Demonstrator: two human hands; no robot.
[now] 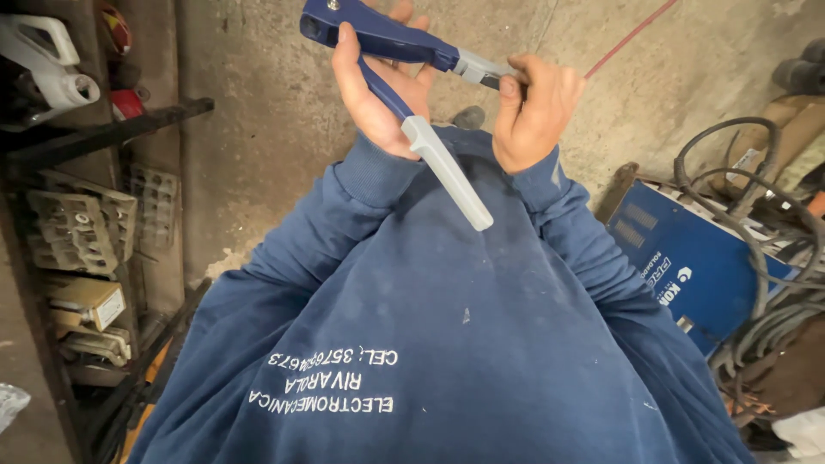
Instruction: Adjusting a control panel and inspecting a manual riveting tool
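Left hand (378, 94) clamped on blue-and-grey metal hand riveter (404, 82); right hand (537, 107) pinched on its nose, best kept steady and aligned.

Concrete floor (258, 129) — blue welder (687, 275), cables (765, 258)

riveter (391, 39) nose hidden in right hand (534, 107) | left hand (374, 94) fingertip cut off

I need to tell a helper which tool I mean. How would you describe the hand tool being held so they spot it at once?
Look above the dark blue sweatshirt, where the two hands meet against the concrete floor. The left hand grips the hand tool, and the right hand pinches its metal nose. It alone has blue handles, one ending in a long pale grey grip.
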